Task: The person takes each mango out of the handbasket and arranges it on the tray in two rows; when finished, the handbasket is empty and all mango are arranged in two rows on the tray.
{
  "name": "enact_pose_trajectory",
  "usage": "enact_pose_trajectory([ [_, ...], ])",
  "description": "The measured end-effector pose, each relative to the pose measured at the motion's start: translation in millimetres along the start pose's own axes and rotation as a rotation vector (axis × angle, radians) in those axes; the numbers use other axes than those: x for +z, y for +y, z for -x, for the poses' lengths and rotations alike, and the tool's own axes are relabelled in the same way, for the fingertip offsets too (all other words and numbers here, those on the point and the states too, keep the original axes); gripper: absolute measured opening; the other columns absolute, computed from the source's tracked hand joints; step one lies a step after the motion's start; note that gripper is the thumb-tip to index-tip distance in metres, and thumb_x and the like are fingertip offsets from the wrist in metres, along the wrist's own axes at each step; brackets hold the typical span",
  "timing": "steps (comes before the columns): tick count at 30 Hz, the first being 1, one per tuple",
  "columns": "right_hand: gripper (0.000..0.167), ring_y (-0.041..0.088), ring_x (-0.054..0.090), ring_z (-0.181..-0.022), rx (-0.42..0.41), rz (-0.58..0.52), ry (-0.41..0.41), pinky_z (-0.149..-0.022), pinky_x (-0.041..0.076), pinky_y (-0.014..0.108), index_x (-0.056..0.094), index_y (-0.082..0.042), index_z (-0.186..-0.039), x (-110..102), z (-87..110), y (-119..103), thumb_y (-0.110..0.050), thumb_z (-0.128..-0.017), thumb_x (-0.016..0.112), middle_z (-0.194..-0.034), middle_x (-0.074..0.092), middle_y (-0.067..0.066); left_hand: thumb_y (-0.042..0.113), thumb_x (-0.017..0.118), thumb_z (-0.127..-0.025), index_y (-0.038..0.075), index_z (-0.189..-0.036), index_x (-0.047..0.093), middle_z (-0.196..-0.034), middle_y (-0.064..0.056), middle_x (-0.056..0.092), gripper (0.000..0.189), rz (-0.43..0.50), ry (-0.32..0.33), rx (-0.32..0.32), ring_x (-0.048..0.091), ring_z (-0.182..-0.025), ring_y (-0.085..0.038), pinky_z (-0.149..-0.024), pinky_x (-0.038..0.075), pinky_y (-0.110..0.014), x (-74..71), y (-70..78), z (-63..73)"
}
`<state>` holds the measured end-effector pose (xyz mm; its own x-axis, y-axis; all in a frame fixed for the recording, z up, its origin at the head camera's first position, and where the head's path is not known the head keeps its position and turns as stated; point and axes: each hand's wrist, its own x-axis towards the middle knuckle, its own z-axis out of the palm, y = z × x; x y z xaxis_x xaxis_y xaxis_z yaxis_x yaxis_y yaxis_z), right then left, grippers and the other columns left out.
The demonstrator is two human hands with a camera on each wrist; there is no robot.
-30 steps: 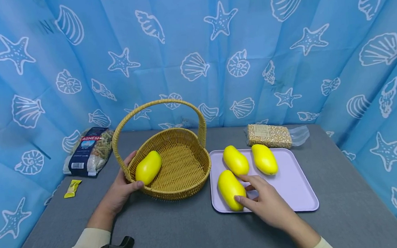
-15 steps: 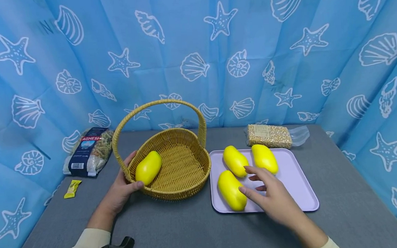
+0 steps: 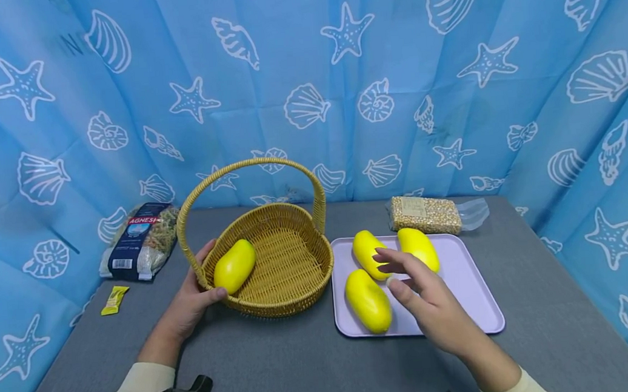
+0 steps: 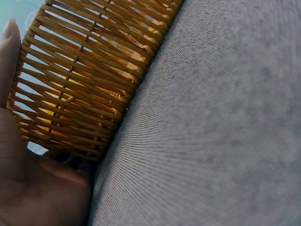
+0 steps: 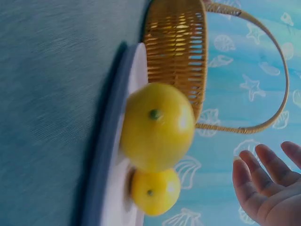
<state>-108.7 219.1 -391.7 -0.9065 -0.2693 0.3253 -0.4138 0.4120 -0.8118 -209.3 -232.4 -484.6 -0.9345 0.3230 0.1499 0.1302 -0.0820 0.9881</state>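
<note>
My left hand (image 3: 187,302) grips the left side of a wicker basket (image 3: 278,309), thumb over its rim, at the foot of the arched handle. Inside the basket lies a yellow mango (image 3: 235,267). On a lilac tray (image 3: 469,297) sit three more: a near mango (image 3: 367,301), a back left mango (image 3: 367,247) and a back right mango (image 3: 417,242). Over the tray hovers my right hand (image 3: 431,303), holding nothing, its fingers spread loosely and overlapping the back mangoes in the head view. The right wrist view shows those fingers (image 5: 261,181) apart from the large foreground mango (image 5: 157,136).
A pasta bag (image 3: 139,241) leans at the back left, with a small yellow wrapped candy (image 3: 114,299) in front of it. Behind the tray lies a vacuum pack of grains (image 3: 425,215). A blue shell-print curtain (image 3: 304,51) encloses the grey table.
My right hand has let go of the near mango and lifted up and away from it. That mango has shifted slightly on the tray. My left hand and the basket stay put.
</note>
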Motion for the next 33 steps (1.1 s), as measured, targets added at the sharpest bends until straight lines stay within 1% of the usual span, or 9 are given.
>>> enact_pose_trajectory([
  [1,0.045,0.026,0.06,-0.133,-0.011,-0.028,-0.015,-0.103,0.052,0.054,0.051,-0.013,-0.161,0,-1.9,-2,-0.018,-0.116,0.049,-0.154,0.059,0.003,0.0,0.07,-0.103,0.023,-0.177,0.012,-0.178,-0.017,0.017,0.097,-0.001,0.0,0.0,0.038,-0.146,-0.028,-0.109,0.042,-0.027,0.3,0.1,0.1],
  [3,0.045,0.028,0.059,-0.133,-0.047,-0.092,-0.044,-0.105,0.052,0.049,0.049,-0.012,-0.162,2,-6.2,-4,-0.016,-0.117,0.044,-0.154,0.057,0.003,0.0,0.07,-0.103,0.023,-0.177,0.012,-0.178,-0.017,0.017,0.097,-0.007,0.0,0.0,0.038,-0.146,-0.028,-0.109,0.042,-0.026,0.6,-0.3,0.1],
  [6,0.047,0.032,0.056,-0.136,-0.087,-0.186,-0.082,-0.106,0.052,0.044,0.044,-0.01,-0.164,5,-13.5,-9,-0.016,-0.118,0.038,-0.155,0.056,0.007,0.0,0.07,-0.103,0.023,-0.177,0.012,-0.177,-0.017,0.017,0.097,-0.011,0.001,-0.002,0.038,-0.146,-0.028,-0.109,0.043,-0.027,1.0,-1.2,-0.3],
  [10,0.051,0.037,0.052,-0.139,-0.11,-0.288,-0.122,-0.107,0.051,0.041,0.041,-0.008,-0.166,12,-24.9,-16,-0.027,-0.119,0.031,-0.157,0.052,0.013,0.0,0.069,-0.103,0.024,-0.177,0.012,-0.177,-0.017,0.017,0.097,-0.009,0.002,-0.005,0.037,-0.146,-0.029,-0.109,0.043,-0.027,0.6,-2.4,-0.4],
  [15,0.062,0.046,0.048,-0.14,-0.149,-0.421,-0.161,-0.107,0.05,0.046,0.038,-0.005,-0.167,24,-38.3,-24,-0.044,-0.12,0.025,-0.159,0.046,0.023,-0.001,0.069,-0.103,0.024,-0.177,0.012,-0.178,-0.016,0.017,0.097,-0.012,-0.001,-0.004,0.036,-0.147,-0.029,-0.11,0.042,-0.027,-0.3,-3.4,-0.4],
  [19,0.069,0.053,0.046,-0.139,-0.174,-0.515,-0.183,-0.106,0.05,0.051,0.035,0.0,-0.166,36,-45.5,-27,-0.049,-0.119,0.023,-0.156,0.046,0.028,0.0,0.068,-0.103,0.025,-0.177,0.012,-0.178,-0.017,0.017,0.096,-0.011,-0.021,0.004,0.037,-0.147,-0.029,-0.11,0.041,-0.027,0.0,-3.3,-1.7],
  [24,0.069,0.049,0.048,-0.141,-0.163,-0.574,-0.194,-0.106,0.048,0.058,0.035,0.001,-0.165,55,-53.9,-32,-0.05,-0.118,0.027,-0.157,0.045,0.028,0.001,0.07,-0.103,0.022,-0.177,0.011,-0.178,-0.017,0.017,0.097,-0.003,-0.025,0.013,0.038,-0.147,-0.027,-0.11,0.042,-0.027,-0.5,-3.6,-2.4],
  [27,0.071,0.043,0.05,-0.141,-0.132,-0.604,-0.201,-0.107,0.047,0.061,0.035,0.0,-0.165,67,-59.7,-35,-0.052,-0.117,0.03,-0.158,0.045,0.026,0.001,0.071,-0.102,0.021,-0.177,0.01,-0.178,-0.018,0.017,0.098,-0.002,-0.024,0.02,0.038,-0.146,-0.027,-0.11,0.042,-0.027,-1.2,-4.0,-2.1],
  [33,0.073,0.038,0.051,-0.143,-0.052,-0.606,-0.215,-0.109,0.048,0.056,0.036,-0.004,-0.166,94,-75.0,-37,-0.057,-0.116,0.035,-0.159,0.046,0.019,0.003,0.072,-0.102,0.024,-0.177,0.012,-0.178,-0.018,0.015,0.098,0.005,-0.018,0.017,0.037,-0.147,-0.026,-0.11,0.041,-0.026,-2.7,-3.8,-0.5],
])
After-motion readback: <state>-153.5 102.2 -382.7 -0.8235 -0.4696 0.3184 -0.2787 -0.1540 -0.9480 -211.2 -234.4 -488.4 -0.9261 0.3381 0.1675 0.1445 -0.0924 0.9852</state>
